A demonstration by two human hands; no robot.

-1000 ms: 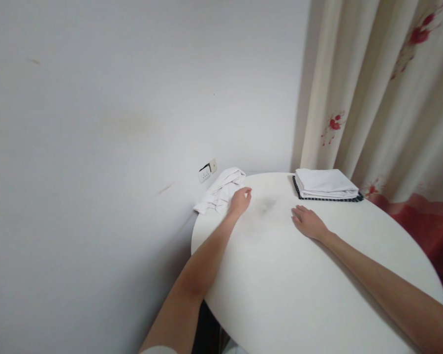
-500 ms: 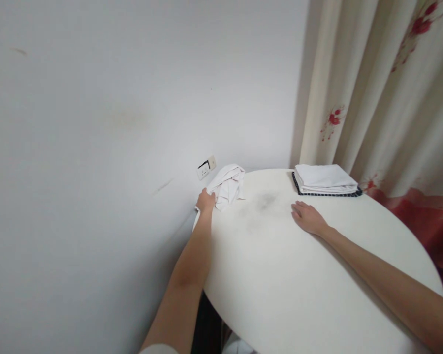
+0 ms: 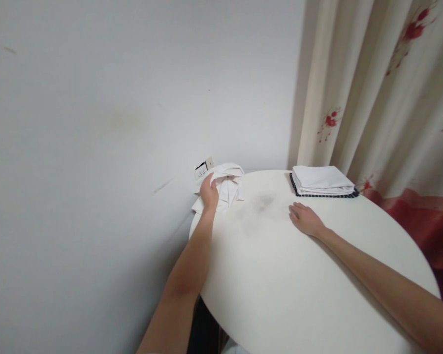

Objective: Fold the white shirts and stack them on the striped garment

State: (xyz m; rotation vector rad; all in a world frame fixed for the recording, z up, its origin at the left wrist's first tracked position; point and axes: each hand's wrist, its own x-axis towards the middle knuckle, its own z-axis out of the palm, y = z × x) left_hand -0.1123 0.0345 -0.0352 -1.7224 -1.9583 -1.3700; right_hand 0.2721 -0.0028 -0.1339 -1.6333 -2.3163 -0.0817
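Observation:
A crumpled white cloth (image 3: 229, 189) lies at the far left edge of the round white table (image 3: 280, 275), close to the wall. My left hand (image 3: 209, 192) is closed on the cloth's left part, its thumb toward the right; the fingertips are hidden behind the fabric. My right hand (image 3: 305, 219) rests palm down on the tabletop, its fingers loosely stretched and holding nothing. Just beyond it sits a folded white cloth (image 3: 322, 178) on a dark item with a black-and-white edge (image 3: 327, 195).
A wall socket (image 3: 201, 170) is right behind the crumpled cloth, partly covered. The white wall (image 3: 114, 196) borders the table on the left. A cream curtain with red flowers (image 3: 354, 98) hangs at the right. A grey smudge (image 3: 264, 202) marks the tabletop.
My left hand has moved up and slightly right over the crumpled cloth, and the fabric near it has risen and shifted. My right hand stays on the table.

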